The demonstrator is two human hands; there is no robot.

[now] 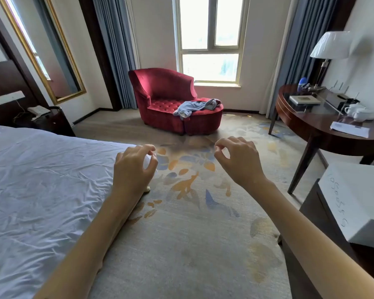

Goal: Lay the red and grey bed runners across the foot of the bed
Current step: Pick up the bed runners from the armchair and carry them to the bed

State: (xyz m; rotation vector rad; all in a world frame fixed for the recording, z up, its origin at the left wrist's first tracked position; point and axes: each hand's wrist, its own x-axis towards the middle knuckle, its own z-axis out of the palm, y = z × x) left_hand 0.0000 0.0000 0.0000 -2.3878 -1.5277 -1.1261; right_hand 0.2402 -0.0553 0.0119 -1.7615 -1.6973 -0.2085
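The bed point(41, 180) with a wrinkled white sheet fills the left side, its foot corner near the middle of the view. A crumpled grey cloth point(194, 107) lies on the seat of a red chaise point(160, 87) by the window, with a bit of red fabric beside it. I cannot tell whether these are the runners. My left hand point(134, 167) hovers at the bed's corner with fingers curled and thumb near the fingertips, holding nothing that I can see. My right hand point(238, 158) is raised over the carpet, thumb and forefinger curled into a ring, empty.
A patterned carpet point(192, 244) spreads between the bed and the chaise. A dark round desk point(324, 134) with lamp, teapot and papers stands at the right. A white box point(358, 203) sits on a low cabinet at the near right. A nightstand point(50, 121) is at the far left.
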